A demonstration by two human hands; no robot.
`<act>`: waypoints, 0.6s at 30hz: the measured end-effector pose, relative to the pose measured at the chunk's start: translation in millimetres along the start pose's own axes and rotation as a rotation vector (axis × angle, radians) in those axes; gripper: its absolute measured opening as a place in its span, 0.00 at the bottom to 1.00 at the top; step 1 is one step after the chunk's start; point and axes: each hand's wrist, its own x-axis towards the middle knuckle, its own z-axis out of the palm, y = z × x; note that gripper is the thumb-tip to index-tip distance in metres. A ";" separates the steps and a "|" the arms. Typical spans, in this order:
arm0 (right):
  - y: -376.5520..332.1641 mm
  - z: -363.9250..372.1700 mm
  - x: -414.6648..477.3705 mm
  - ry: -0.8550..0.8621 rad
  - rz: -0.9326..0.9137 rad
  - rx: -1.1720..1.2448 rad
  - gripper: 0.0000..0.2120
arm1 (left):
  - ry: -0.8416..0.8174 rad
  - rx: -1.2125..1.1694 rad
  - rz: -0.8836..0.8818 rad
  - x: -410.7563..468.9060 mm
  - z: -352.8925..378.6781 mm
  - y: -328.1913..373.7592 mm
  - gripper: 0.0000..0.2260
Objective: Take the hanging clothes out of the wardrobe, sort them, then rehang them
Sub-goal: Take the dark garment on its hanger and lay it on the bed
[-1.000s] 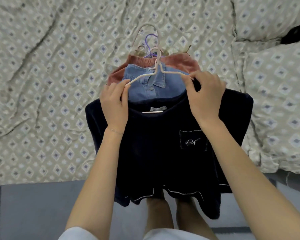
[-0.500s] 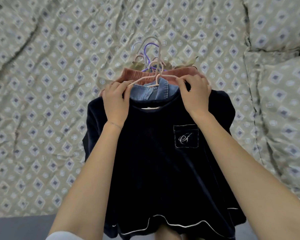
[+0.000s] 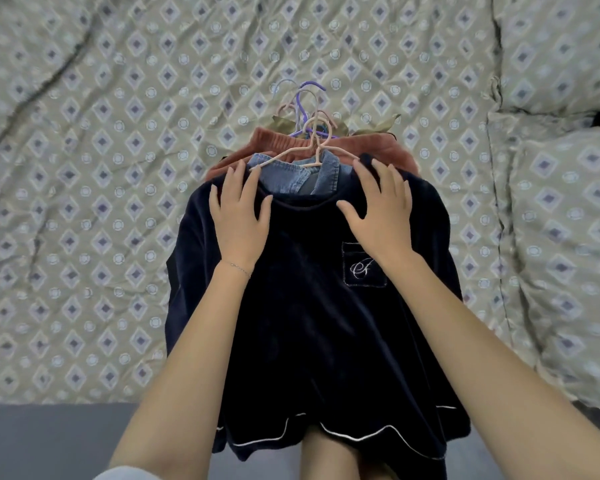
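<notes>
A dark navy velvet top [image 3: 312, 306] with a chest pocket and white piping lies on top of a pile of clothes on the bed. Under it show a blue denim collar [image 3: 291, 174] and a rust-coloured garment [image 3: 281, 143]. A pale pink hanger [image 3: 312, 143] sticks out of the navy top's neck, with purple hangers [image 3: 303, 105] behind it. My left hand [image 3: 238, 209] lies flat with spread fingers on the top's left shoulder. On the right shoulder my right hand [image 3: 381, 206] rests flat, fingers spread.
The pile lies on a bed cover [image 3: 101, 168] patterned with diamonds. A pillow [image 3: 568, 254] in the same fabric is at the right. A grey floor strip [image 3: 49, 441] runs along the bottom, and my legs show below the top's hem.
Both hands let go of the pink hanger's arms and now lie flat on the navy top's shoulders. The top has settled onto the pile.
</notes>
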 end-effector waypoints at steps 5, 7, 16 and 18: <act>-18.1 -34.5 -54.8 -0.088 -0.097 -0.097 0.32 | -0.003 0.045 -0.022 -56.4 -41.4 26.4 0.22; -25.6 -48.4 -78.4 -0.094 -0.134 -0.101 0.32 | -0.002 0.060 -0.039 -84.5 -60.7 37.9 0.23; -57.2 -86.2 -210.6 -0.105 -0.357 -0.026 0.32 | 0.129 0.143 -0.305 -261.2 -132.8 75.3 0.26; -69.1 -88.0 -242.1 -0.136 -0.447 -0.041 0.32 | 0.165 0.162 -0.369 -303.6 -144.4 79.6 0.27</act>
